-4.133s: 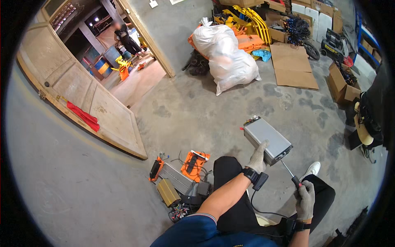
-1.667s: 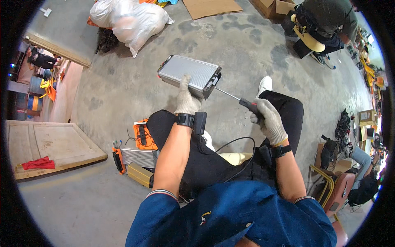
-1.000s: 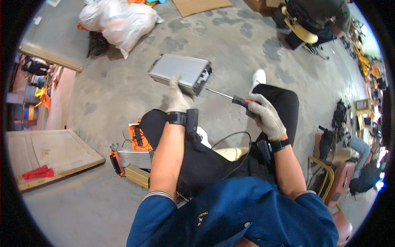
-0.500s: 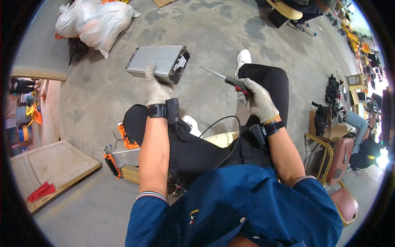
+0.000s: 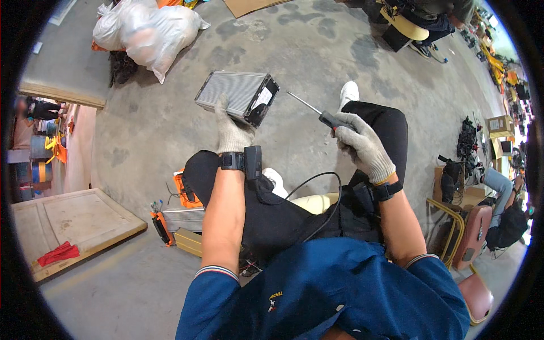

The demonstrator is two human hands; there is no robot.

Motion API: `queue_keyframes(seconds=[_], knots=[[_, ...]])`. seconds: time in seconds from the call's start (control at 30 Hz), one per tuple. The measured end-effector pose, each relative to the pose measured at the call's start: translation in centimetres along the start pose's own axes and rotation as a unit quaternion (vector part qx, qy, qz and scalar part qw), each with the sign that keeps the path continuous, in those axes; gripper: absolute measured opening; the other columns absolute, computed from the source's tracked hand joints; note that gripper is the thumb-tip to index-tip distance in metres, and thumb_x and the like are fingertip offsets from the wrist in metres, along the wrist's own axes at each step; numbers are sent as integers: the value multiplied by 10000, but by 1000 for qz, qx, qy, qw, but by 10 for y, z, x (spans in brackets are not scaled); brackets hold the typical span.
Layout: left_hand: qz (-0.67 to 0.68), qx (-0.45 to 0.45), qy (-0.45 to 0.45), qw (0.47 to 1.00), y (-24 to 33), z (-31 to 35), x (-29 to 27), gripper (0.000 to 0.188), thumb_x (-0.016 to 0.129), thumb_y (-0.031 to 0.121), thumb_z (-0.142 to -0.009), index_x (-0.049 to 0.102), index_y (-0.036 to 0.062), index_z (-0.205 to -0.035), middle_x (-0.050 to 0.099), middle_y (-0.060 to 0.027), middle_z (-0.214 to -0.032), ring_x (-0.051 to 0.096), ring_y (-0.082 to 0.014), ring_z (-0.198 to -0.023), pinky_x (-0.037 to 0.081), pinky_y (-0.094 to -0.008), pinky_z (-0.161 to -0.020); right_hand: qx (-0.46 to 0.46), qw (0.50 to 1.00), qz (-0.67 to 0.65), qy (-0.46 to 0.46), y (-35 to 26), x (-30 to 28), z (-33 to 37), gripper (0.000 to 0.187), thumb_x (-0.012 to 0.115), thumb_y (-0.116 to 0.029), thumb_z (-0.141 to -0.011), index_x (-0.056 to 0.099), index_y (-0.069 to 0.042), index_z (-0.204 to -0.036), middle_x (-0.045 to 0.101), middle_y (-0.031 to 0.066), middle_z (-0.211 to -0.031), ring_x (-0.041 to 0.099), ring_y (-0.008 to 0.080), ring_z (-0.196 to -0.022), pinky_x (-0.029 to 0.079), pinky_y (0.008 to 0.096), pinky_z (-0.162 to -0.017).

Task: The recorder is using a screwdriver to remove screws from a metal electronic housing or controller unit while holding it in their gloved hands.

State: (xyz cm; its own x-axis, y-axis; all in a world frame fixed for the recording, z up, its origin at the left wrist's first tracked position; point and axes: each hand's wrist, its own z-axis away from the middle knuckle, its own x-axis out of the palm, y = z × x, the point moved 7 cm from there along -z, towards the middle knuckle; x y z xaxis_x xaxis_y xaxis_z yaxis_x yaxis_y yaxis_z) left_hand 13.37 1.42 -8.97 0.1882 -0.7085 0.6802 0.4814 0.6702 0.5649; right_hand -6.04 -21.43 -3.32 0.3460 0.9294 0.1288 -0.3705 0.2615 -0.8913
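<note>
In a pale knit glove, my left hand (image 5: 232,129) grips a finned silver metal box (image 5: 235,90) by its near side, thumb on the ribbed top. The box is held tilted, its black end with a white label facing right. My right hand (image 5: 364,144), gloved too, is closed around the dark handle of a screwdriver (image 5: 327,118). The screwdriver's shaft points up and left, its tip a short gap away from the box's black end. Fingers under the box are hidden.
White plastic bags (image 5: 150,37) lie at the far left. A wooden panel with a red cloth (image 5: 59,253) is at the left. Beside my left leg are another finned unit (image 5: 184,219) and orange parts. Chairs (image 5: 473,235) stand at the right; a person sits at the far right.
The view has shifted, so the scene appears further right. The box has turned to show more of its black end, and the screwdriver's tip now points closer to it.
</note>
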Motion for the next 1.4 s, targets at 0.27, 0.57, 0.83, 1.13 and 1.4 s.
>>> queue_keyframes(seconds=[0.27,0.57,0.83,1.13,1.4], knots=[[3,-9,8,1000,-2,-1,1,826,718,478,-847,411,26,-1466,576,-198,-1367,635,-352,-1201,605,-489,-957,-4,1000,18,15,-6,-2,-5,447,655,-242,-949,616,41,-1293,669,57,-976,579,89,-772,486,233,-648],[14,-16,0,1000,-3,-5,-2,789,636,435,-903,338,29,-1510,545,-217,-1404,609,-373,-1257,571,-555,-1002,6,1000,22,16,-10,-1,-9,315,604,-207,-1009,631,-16,-1259,678,17,-957,531,34,-706,418,183,-581],[-3,-21,-26,999,-3,-3,3,817,653,445,-887,335,27,-1514,544,-221,-1405,621,-375,-1240,576,-551,-994,8,1000,9,20,-6,-3,-11,308,611,-202,-1014,629,-15,-1258,678,26,-956,531,37,-702,413,182,-576],[11,-22,-25,999,-2,2,5,839,738,422,-837,381,25,-1485,556,-201,-1397,609,-360,-1246,568,-504,-1037,20,999,-43,3,-5,0,-11,310,619,-214,-1014,612,-7,-1244,671,47,-937,522,39,-678,401,171,-534],[-7,-18,-22,1000,-2,-1,4,818,712,437,-855,376,39,-1486,558,-196,-1378,608,-350,-1238,568,-506,-1023,143,966,-212,41,8,-4,-5,251,594,-304,-1033,604,-54,-1040,655,30,-881,439,13,-536,300,160,-357]])
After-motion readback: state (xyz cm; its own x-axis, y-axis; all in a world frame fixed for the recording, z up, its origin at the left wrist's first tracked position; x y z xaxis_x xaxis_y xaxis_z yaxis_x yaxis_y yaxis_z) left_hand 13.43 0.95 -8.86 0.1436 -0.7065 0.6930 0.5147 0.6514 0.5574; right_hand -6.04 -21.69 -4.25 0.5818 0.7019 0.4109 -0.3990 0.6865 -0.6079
